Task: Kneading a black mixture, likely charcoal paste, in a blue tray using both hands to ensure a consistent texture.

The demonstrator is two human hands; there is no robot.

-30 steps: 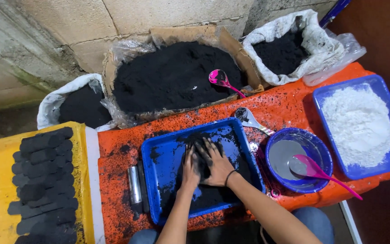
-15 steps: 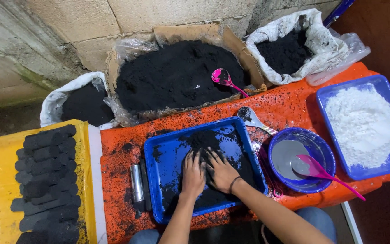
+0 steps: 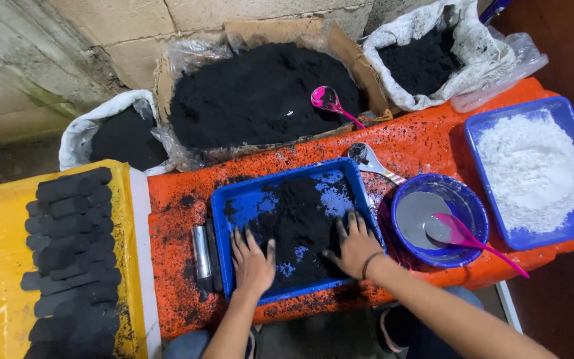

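A blue tray (image 3: 234,199) sits on the orange table (image 3: 420,143) with a heap of black powder (image 3: 297,223) in it. My left hand (image 3: 252,260) lies flat at the tray's near left, fingers spread on the powder. My right hand (image 3: 353,246) presses at the near right of the heap, fingers apart, a dark band on its wrist. Both hands are smeared black and hold nothing.
A blue bowl (image 3: 470,203) with grey liquid holds a pink spoon (image 3: 463,236). A blue tray of white powder (image 3: 533,169) stands right. Behind are a carton of black powder (image 3: 260,93) with a pink scoop (image 3: 327,100) and two sacks (image 3: 433,56). Black briquettes (image 3: 71,252) lie on yellow sheeting. A metal tube (image 3: 200,251) lies left of the tray.
My hands were together over the heap's middle; they have drawn apart, the left toward the tray's near left, the right toward its near right. The powder is spread wider.
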